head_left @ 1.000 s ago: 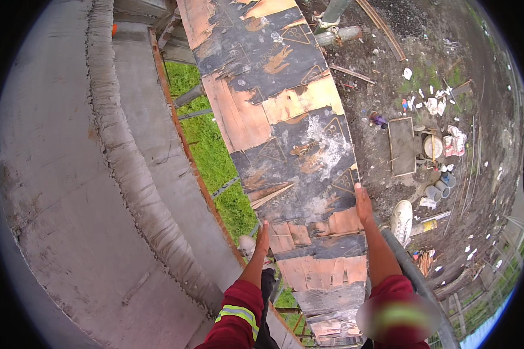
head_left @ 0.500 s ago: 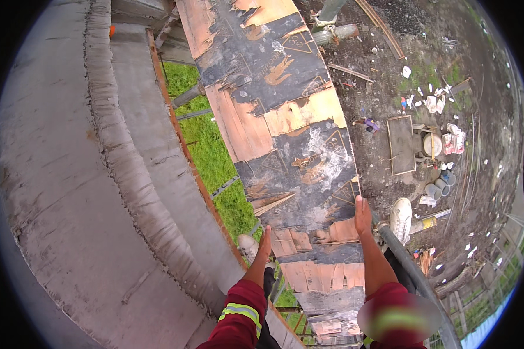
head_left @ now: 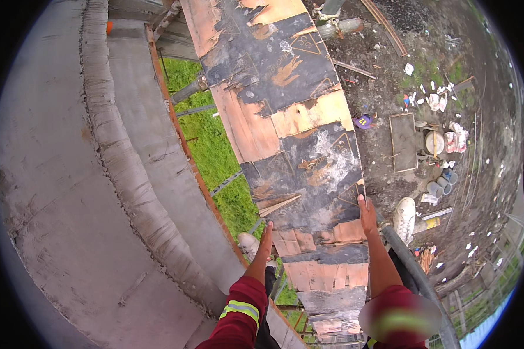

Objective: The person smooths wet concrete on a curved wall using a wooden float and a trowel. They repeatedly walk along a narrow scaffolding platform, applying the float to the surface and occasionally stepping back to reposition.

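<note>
A long, narrow plywood board [head_left: 308, 209] stretches from the top of the view down between my arms. Its dark film face is peeled in several places, baring splintered orange-brown wood and whitish stains. My left hand [head_left: 265, 243] grips the board's left edge, its fingers mostly hidden at the side. On the opposite edge, a little farther forward, my right hand [head_left: 367, 217] holds the board with its fingers partly out of sight. My white shoes show on either side, the left shoe [head_left: 248, 245] partly covered and the right shoe [head_left: 404, 216] beside a grey pipe [head_left: 410, 262].
A grey concrete beam [head_left: 58, 192] fills the left, with a rusty metal edge [head_left: 186, 151] along it. Green grass [head_left: 201, 136] and scaffold bars lie below the gap. At right, far down, are muddy ground, buckets [head_left: 439, 186], a flat panel [head_left: 403, 142] and a person in a purple cap [head_left: 364, 121].
The board and both my hands sit slightly farther right in view, still in the same hold. Below, the purple cap of the person on the ground shows more plainly.
</note>
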Action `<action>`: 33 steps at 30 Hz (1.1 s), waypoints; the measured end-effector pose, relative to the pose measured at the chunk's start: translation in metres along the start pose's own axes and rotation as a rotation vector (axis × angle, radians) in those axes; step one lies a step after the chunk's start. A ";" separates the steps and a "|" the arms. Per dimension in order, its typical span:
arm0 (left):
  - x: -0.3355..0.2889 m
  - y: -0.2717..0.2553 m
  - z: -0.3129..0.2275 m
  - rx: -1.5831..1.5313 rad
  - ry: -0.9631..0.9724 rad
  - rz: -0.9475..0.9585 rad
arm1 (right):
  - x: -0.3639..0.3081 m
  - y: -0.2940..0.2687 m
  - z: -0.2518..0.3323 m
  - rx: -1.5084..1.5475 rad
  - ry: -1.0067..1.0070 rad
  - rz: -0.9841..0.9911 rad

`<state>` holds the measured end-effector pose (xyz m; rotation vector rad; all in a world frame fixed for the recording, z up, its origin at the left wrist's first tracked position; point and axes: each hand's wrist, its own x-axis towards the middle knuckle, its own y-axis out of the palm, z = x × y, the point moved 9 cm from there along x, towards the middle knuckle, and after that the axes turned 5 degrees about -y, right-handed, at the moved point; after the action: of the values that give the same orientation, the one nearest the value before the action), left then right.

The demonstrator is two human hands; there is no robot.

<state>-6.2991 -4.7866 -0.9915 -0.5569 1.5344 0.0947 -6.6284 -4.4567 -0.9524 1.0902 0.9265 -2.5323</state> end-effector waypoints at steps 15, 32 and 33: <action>0.055 0.016 0.032 -0.845 0.075 -0.136 | 0.004 0.004 -0.017 0.469 -0.005 -0.125; 0.010 -0.003 -0.101 -0.379 0.278 -0.044 | 0.083 0.027 0.051 0.517 0.019 0.204; 0.010 -0.003 -0.091 -0.375 0.294 -0.063 | 0.077 0.024 0.042 0.503 -0.015 0.215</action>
<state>-6.3810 -4.8286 -0.9950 -0.9492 1.7959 0.2655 -6.6952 -4.4987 -0.9967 1.2158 0.1449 -2.6444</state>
